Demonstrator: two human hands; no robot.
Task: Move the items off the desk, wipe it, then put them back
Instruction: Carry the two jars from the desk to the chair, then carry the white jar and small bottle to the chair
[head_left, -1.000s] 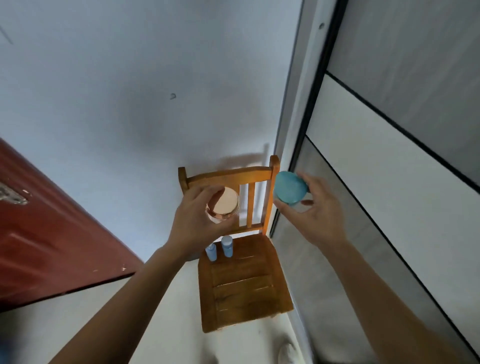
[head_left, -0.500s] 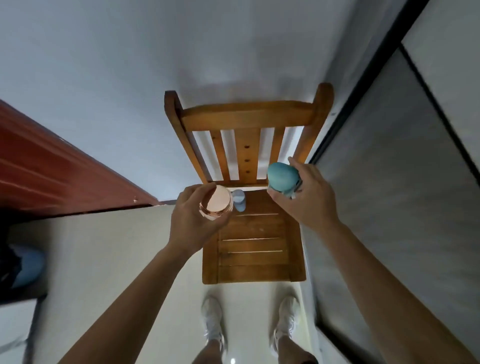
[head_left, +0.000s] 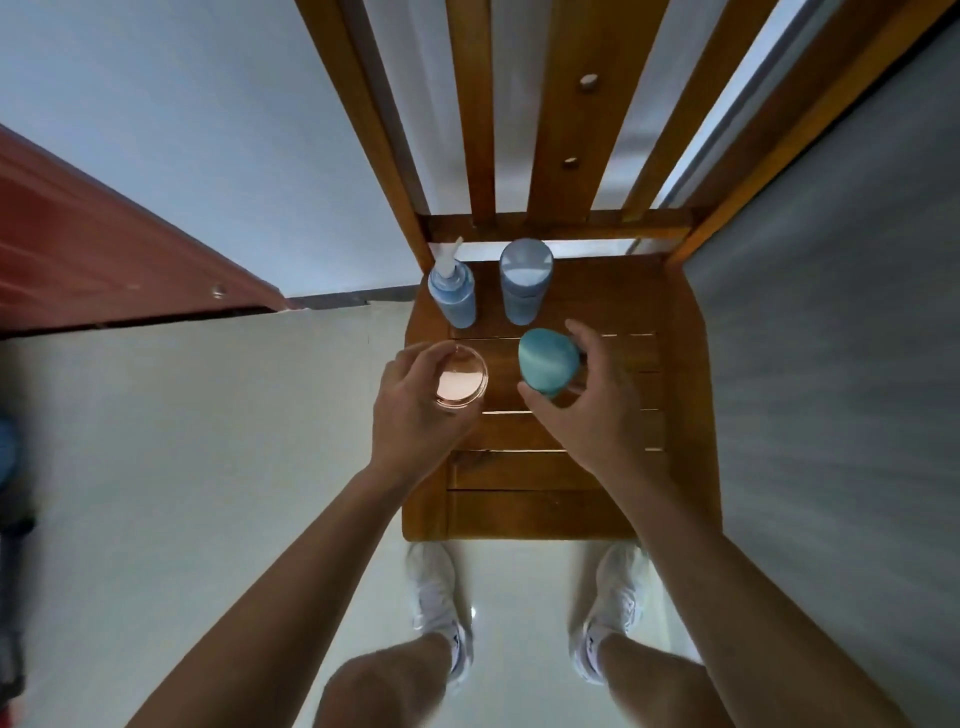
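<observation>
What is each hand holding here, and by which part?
Left hand grips the pink-lidded jar around its side; right hand holds the teal-lidded jar by its sides.

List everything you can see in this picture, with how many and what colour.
chair: 1, orange-brown wood, centre
pump bottle: 1, blue with white pump, back left of seat
capped bottle: 1, blue, right beside the pump bottle
pink-lidded jar: 1, clear, at seat's left edge
teal-lidded jar: 1, mid-seat
red-brown panel: 1, far left
grey panel: 1, right
wall: 1, pale blue-white, behind chair
floor: 1, pale, below
shoes: 2, white, before the chair
left hand: 1, grips pink-lidded jar
right hand: 1, holds teal-lidded jar
</observation>
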